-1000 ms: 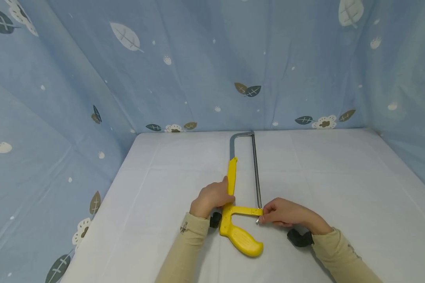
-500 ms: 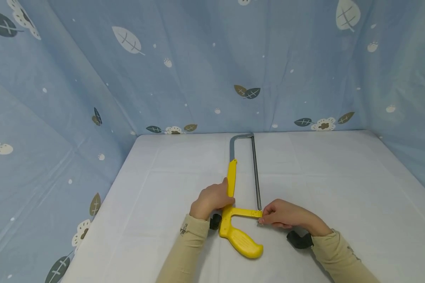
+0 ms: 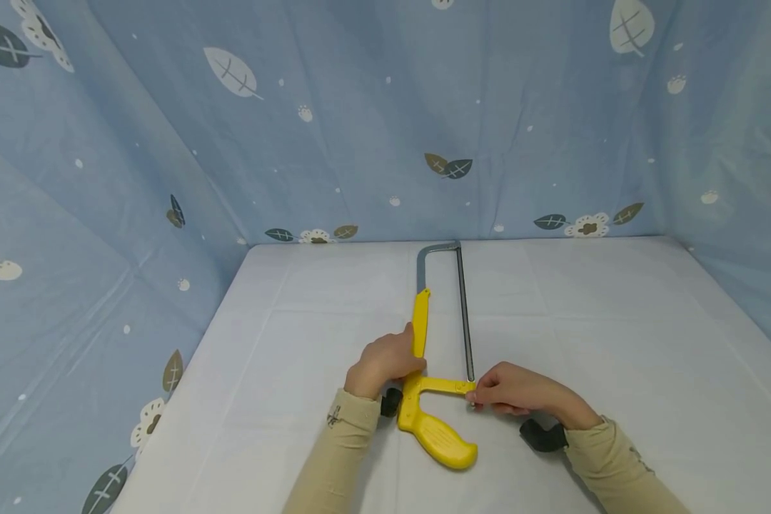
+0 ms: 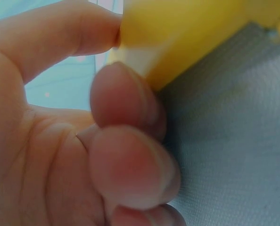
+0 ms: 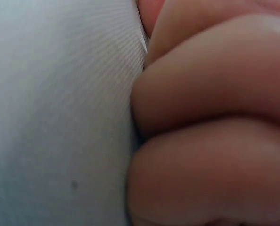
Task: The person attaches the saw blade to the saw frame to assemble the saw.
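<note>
A hacksaw (image 3: 440, 439) with a yellow handle and a grey front bow lies flat on the white cloth. Its dark blade (image 3: 465, 314) runs along the right side. My left hand (image 3: 385, 357) grips the yellow frame above the handle; in the left wrist view the thumb and fingers close on the yellow frame (image 4: 187, 33). With thumb and forefinger, my right hand (image 3: 517, 387) pinches the small metal wing nut (image 3: 472, 406) at the blade's near end, mostly covering it. In the right wrist view only curled fingers (image 5: 210, 94) and cloth show; the nut is hidden.
A white cloth (image 3: 617, 343) covers the table. Blue patterned curtains (image 3: 360, 128) hang behind it and at both sides. The saw's front end lies close to the table's far edge. Black wrist mounts (image 3: 543, 434) sit under the wrists.
My right thumb and fingertips have shifted slightly left over the wing nut, which they now cover more. The left hand and the hacksaw stay in place; the head view tilted slightly.
</note>
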`<action>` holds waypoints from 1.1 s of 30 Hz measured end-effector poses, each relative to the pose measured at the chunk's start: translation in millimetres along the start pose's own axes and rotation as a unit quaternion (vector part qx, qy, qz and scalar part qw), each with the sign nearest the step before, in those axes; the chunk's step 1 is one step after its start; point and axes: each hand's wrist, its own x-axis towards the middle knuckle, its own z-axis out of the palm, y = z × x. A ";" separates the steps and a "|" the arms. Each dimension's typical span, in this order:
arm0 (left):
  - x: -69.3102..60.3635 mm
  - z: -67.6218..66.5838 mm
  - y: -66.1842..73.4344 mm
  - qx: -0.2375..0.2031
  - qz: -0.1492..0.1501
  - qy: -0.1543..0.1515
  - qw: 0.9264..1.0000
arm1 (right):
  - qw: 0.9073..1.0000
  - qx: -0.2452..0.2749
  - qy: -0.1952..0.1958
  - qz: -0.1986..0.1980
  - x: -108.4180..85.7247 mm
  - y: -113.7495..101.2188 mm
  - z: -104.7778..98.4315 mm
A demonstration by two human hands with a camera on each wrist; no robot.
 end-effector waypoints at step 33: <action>-1.1 -0.5 1.9 0.002 -0.003 -0.003 1.000 | 1.000 0.012 0.004 0.002 -0.2 -0.7 0.1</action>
